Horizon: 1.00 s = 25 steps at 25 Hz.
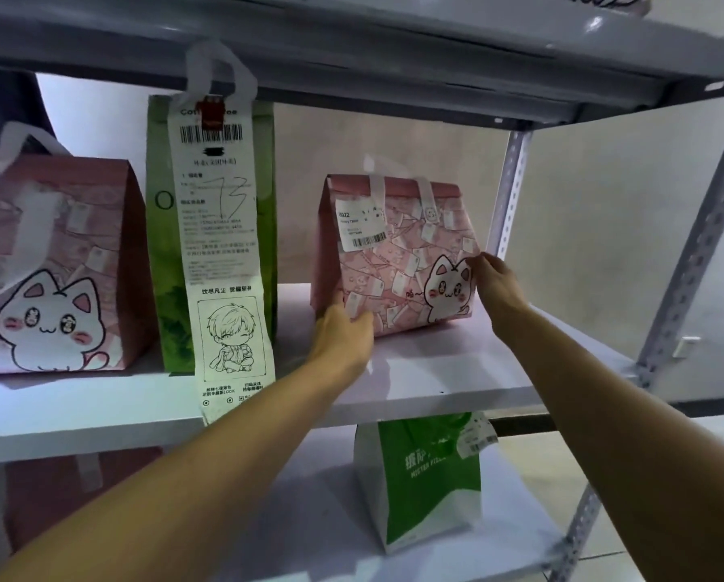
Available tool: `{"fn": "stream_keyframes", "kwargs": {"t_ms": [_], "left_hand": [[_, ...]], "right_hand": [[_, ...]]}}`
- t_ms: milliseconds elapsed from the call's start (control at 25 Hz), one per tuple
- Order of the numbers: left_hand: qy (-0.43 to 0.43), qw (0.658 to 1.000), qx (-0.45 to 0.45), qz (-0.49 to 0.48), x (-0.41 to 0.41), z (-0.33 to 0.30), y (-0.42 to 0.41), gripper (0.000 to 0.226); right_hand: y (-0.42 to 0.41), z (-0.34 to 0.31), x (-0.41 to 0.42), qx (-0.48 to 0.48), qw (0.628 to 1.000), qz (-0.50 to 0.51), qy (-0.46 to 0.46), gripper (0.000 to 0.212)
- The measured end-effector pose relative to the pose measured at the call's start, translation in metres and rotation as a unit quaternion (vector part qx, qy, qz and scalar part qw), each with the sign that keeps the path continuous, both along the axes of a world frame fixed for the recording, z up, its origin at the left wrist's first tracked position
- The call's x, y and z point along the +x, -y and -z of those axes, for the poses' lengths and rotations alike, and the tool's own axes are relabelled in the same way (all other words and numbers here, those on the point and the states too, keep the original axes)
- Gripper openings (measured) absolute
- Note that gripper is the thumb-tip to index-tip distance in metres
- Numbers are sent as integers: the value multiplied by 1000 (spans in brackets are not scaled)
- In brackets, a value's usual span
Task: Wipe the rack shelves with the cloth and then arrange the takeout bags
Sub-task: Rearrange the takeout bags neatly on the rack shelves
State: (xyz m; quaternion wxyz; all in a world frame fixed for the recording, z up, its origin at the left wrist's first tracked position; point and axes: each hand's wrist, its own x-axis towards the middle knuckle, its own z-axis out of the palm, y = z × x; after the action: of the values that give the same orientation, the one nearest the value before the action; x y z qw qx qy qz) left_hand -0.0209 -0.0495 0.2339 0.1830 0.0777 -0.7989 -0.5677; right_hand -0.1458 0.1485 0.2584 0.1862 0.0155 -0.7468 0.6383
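A pink takeout bag with a white cat print (398,254) stands upright on the right half of the middle rack shelf (456,371). My left hand (343,333) holds its lower left corner, fingers against the front face. My right hand (496,281) grips its right edge near the cat. A tall green bag (263,212) with a long white receipt (221,245) hanging down its front stands to the left. Another pink cat bag (53,266) stands at the far left. No cloth is in view.
A green and white bag (425,480) stands on the lower shelf (309,518), with a dark pink bag (57,493) below left. Perforated metal uprights (696,254) frame the right side. The upper shelf (351,48) hangs close overhead.
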Motion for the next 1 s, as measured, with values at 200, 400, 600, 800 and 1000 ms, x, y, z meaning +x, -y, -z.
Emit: {"fn": "stream_keyframes", "kwargs": {"t_ms": [200, 400, 600, 800, 1000], "left_hand": [[-31, 998, 46, 5, 8, 4, 6, 41], [-57, 998, 40, 5, 32, -7, 12, 22], [-88, 993, 68, 34, 81, -17, 6, 18], [-150, 979, 73, 121, 151, 7, 2, 18], [-153, 955, 69, 243, 217, 74, -3, 19]], "right_hand": [[-16, 4, 25, -33, 999, 20, -28, 25], [-35, 2, 98, -105, 991, 29, -71, 21], [-43, -12, 196, -163, 981, 62, -81, 9], [-68, 15, 298, -133, 986, 71, -65, 14], [-98, 97, 373, -108, 990, 91, -19, 30]]}}
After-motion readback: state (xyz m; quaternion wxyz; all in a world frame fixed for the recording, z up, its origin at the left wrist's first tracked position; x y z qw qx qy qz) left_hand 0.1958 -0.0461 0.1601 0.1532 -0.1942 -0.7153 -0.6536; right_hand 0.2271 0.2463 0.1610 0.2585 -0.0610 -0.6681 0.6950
